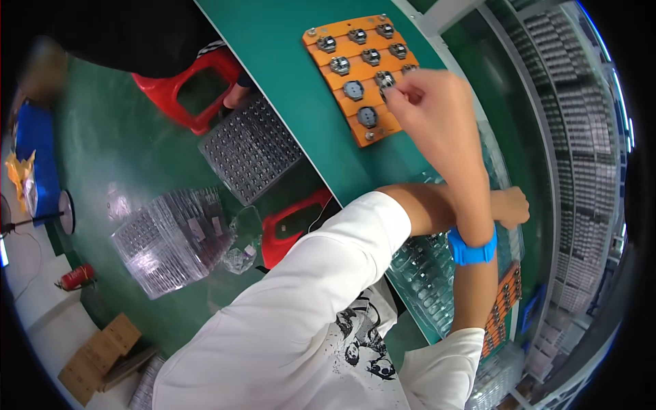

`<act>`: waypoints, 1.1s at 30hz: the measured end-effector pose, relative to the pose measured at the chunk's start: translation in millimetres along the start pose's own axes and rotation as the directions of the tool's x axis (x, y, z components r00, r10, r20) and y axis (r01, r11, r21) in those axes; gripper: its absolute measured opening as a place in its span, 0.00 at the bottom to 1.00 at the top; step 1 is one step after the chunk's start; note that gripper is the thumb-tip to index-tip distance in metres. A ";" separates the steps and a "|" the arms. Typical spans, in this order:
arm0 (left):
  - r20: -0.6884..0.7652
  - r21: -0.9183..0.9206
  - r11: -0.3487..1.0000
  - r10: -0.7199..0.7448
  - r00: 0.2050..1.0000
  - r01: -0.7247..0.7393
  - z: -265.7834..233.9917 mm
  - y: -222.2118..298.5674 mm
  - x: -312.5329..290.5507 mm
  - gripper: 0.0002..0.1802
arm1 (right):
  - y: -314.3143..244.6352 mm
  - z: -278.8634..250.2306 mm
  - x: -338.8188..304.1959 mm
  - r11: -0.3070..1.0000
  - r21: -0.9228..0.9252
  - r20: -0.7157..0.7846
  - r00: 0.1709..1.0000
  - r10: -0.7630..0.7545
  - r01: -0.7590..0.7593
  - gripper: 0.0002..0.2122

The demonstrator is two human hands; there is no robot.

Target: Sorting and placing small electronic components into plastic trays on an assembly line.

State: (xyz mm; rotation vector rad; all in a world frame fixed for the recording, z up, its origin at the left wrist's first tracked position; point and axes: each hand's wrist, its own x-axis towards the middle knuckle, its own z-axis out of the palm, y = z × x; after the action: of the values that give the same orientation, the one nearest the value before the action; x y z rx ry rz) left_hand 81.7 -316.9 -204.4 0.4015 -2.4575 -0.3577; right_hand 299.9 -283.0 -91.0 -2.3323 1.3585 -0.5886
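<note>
Nearly closed, our right hand [441, 109] meets a rounded metal part [385, 78] on the orange board [356, 69]; its hold, and our left hand [511, 207]'s, we cannot tell. Smooth green desk [290, 75] lies open leftward.

Green bench [287, 82]: orange board [361, 72] with small round pieces; clear moulded tray [424, 277]; second orange board [501, 311].

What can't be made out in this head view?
In the head view:
Anything the right hand may pinch: its fingers hide it.
What lies under the left hand: that hand covers it.
Part of the orange board: the right hand covers it.
Brown shape, upper left: blurred.
</note>
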 end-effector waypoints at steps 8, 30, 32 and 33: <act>0.054 0.018 0.998 -0.055 0.997 0.054 7.8 -8.5 6.5 0.08 | 1.6 54.1 31.5 0.988 -0.064 0.148 0.980 -0.129 0.140 0.08; -0.073 0.045 0.999 -0.014 0.997 0.018 -13.3 11.7 -14.3 0.10 | -0.6 48.4 38.0 0.974 0.098 0.271 0.947 0.172 -0.206 0.11; -0.080 0.031 0.999 -0.022 0.997 0.024 -11.4 6.2 -10.2 0.10 | -2.2 50.9 40.0 0.969 0.140 0.288 0.945 0.154 -0.201 0.11; -0.081 0.018 1.000 -0.011 0.997 0.013 -11.0 7.2 -7.1 0.10 | 1.8 49.5 39.0 0.968 0.151 0.268 0.951 0.153 -0.198 0.11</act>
State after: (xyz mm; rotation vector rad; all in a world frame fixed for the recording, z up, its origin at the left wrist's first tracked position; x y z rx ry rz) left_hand 92.4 -309.4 -197.2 0.4305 -2.3823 -0.3181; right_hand 342.2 -312.7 -127.0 -2.0378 1.3187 -0.3274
